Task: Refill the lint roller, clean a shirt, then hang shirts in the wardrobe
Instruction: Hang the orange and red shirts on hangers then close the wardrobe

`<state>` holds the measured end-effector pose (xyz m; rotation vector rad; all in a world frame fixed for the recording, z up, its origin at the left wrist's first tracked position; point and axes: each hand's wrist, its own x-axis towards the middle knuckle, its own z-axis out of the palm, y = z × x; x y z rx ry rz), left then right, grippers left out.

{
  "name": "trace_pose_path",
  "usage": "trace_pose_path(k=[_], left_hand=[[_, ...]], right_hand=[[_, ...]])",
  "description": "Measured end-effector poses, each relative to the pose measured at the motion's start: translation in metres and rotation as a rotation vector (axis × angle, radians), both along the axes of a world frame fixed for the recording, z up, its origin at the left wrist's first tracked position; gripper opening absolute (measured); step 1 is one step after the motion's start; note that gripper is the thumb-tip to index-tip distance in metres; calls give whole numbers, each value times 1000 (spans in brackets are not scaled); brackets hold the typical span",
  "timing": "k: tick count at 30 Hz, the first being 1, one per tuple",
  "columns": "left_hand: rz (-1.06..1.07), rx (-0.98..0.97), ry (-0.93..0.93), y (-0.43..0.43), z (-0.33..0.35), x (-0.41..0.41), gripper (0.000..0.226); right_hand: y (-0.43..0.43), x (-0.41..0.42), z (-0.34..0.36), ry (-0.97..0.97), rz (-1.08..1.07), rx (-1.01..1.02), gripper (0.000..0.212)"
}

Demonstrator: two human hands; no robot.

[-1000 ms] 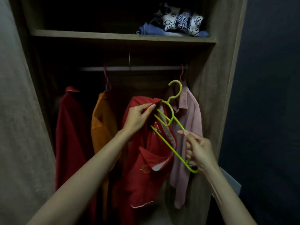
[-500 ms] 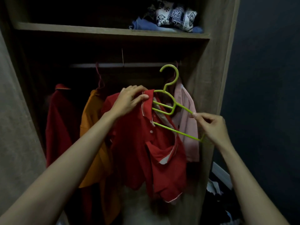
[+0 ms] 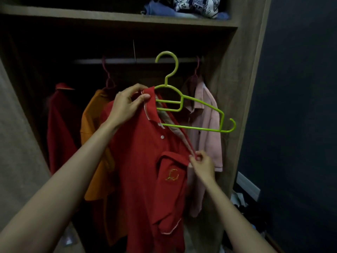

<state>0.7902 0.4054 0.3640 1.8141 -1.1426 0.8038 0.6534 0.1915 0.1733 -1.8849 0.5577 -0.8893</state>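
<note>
Inside the wardrobe point(image 3: 240, 79), starting at the far left, we see a dark red shirt point(image 3: 60, 125) hanging in shadow. An orange shirt point(image 3: 93, 136) hangs just beside it on a pinkish hanger point(image 3: 108, 77) hooked over the rail point(image 3: 118, 61).

Next comes the left hand point(image 3: 127, 105), thumb and fingers clamped on the collar of the red polo shirt point(image 3: 144, 170), holding it up in front of the orange one. The polo hangs down the middle of the opening. Its placket is open, one white button shows, and a folded-over part bears a yellow emblem.

The green hanger point(image 3: 191, 110) has its left arm tucked inside that collar. Its right arm sticks out bare in front of a pink shirt point(image 3: 207, 128). Its hook stands upright and crosses the rail in our view, but we cannot tell whether it rests on it.

Lower down, the right hand point(image 3: 201, 164) pinches the edge of the polo's open placket between thumb and fingertips. The pink shirt hangs close to the wardrobe's right wall.

Above, on the shelf point(image 3: 91, 16), lie folded clothes point(image 3: 193, 6), a patterned black-and-white piece on blue ones. At the far right is a dark wall point(image 3: 300, 88), with clutter point(image 3: 244, 207) low on the floor.
</note>
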Motion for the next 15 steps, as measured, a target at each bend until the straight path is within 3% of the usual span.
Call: trace_pose_path(k=[3,6,10,15], left_hand=[[22,8,25,20,-12,11,19],[73,44,47,29,-24,18,26],[103,108,15,27,-31,22,28],[233,310,-302,21,-37,23,28]], right_hand=[[-33,-12,13,-12,49,50,3],[-52,-30,35,-49,112,39,20],[-61,-53,64,-35,146,-14,20],[-59,-63,86,-27,-12,-162,16]])
